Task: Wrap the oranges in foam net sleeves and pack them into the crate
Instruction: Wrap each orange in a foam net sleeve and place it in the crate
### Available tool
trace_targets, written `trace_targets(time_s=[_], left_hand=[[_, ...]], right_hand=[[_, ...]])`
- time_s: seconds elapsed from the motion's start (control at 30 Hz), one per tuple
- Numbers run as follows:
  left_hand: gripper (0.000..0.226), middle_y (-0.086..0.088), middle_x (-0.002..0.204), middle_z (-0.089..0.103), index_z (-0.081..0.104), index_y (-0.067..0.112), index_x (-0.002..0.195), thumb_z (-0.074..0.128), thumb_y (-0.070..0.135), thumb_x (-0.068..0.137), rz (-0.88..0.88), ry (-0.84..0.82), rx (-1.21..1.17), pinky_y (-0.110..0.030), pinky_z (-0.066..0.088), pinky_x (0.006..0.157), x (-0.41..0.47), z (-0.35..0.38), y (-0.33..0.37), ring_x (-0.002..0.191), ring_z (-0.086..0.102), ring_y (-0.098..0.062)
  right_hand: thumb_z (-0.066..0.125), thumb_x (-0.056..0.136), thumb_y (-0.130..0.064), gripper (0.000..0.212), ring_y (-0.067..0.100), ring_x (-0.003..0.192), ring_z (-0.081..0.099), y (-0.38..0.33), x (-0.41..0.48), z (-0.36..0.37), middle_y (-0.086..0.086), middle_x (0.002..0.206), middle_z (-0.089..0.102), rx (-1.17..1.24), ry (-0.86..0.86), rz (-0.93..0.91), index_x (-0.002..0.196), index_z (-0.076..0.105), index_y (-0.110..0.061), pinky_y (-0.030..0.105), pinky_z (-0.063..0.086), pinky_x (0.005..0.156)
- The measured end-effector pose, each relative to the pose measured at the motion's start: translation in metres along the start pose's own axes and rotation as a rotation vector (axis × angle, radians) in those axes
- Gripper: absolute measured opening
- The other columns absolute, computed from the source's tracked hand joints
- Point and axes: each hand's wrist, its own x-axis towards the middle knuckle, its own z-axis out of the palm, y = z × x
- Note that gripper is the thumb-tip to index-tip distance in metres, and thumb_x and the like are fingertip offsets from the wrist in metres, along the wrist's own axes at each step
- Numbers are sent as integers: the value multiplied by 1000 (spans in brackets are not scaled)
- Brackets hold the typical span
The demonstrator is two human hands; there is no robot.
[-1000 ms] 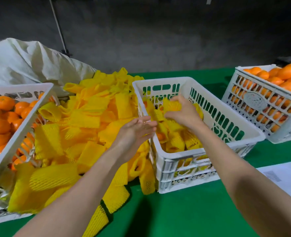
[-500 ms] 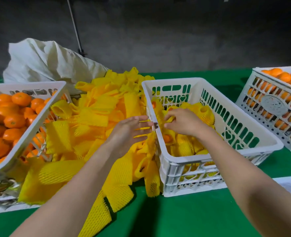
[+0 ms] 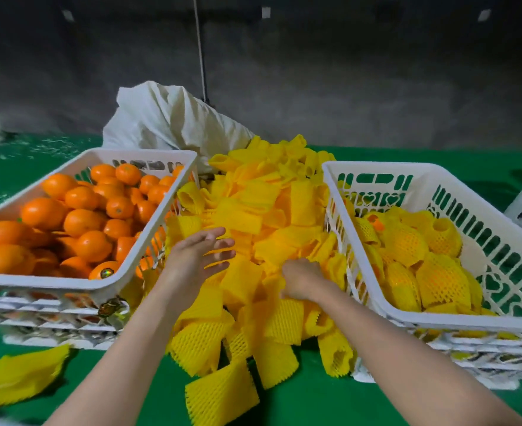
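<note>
no writing can be read; the round sticker (image 3: 106,273) on one orange is too small. a loose sleeve (image 3: 221,392) lies nearest on the green table (image 3: 299,407). the left hand (image 3: 196,261) is flat above the sleeve pile (image 3: 253,216), fingers straight and slightly spread. the right hand (image 3: 302,279) curls into the pile, fingertips hidden; i cannot tell its grip. yellow-netted oranges (image 3: 407,244) lie in the right crate (image 3: 468,322), bare oranges (image 3: 81,222) in the left crate (image 3: 38,282).

Left hand (image 3: 198,259) and right hand (image 3: 302,279) both bare, slender forearms (image 3: 130,348) uncovered along all of their visible length
</note>
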Motion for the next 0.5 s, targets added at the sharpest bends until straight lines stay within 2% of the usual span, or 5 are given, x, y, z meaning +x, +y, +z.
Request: trace_targets(time_s=[0.13, 0.27, 0.33, 0.4, 0.5], left_hand=[[19, -9, 111, 68, 61, 13, 112, 54, 12, 95, 2, 20, 153, -34, 51, 81, -6, -18, 5, 98, 66, -22], [32, 5, 114, 62, 56, 20, 119, 64, 21, 88, 1, -110, 345, -22, 49, 79, -5, -16, 14, 101, 59, -5], [30, 4, 104, 64, 60, 14, 113, 68, 21, 85, 2, -112, 414, -25, 50, 75, -5, -17, 19, 92, 62, -6], [18, -3, 83, 64, 66, 1, 91, 73, 16, 82, 138, -49, 469, -31, 45, 68, -7, -22, 24, 76, 59, -14], [27, 0, 60, 46, 56, 9, 65, 76, 21, 79, 339, 73, 711, -30, 29, 55, -10, -41, 38, 55, 40, -11]], right_hand=[[63, 85, -13, 23, 21, 109, 54, -10, -6, -52, 7, 115, 60, 222, 130, -154, 108, 62, -8, 26, 40, 80], [64, 84, -4, 14, -7, 56, 46, -42, -35, -111, -15, 65, 52, 521, 135, -427, 86, 56, -15, 13, 32, 52], [63, 85, -3, 14, -7, 60, 48, -60, -41, -120, -15, 67, 56, 598, 117, -479, 88, 56, -16, 16, 37, 56], [66, 85, -10, 14, -1, 79, 52, -77, -38, -119, -5, 89, 60, 578, 148, -477, 98, 60, -12, 21, 42, 69], [67, 85, -14, 17, 5, 79, 49, -105, -23, -109, -5, 90, 56, 521, 357, -499, 100, 64, -7, 15, 35, 66]])
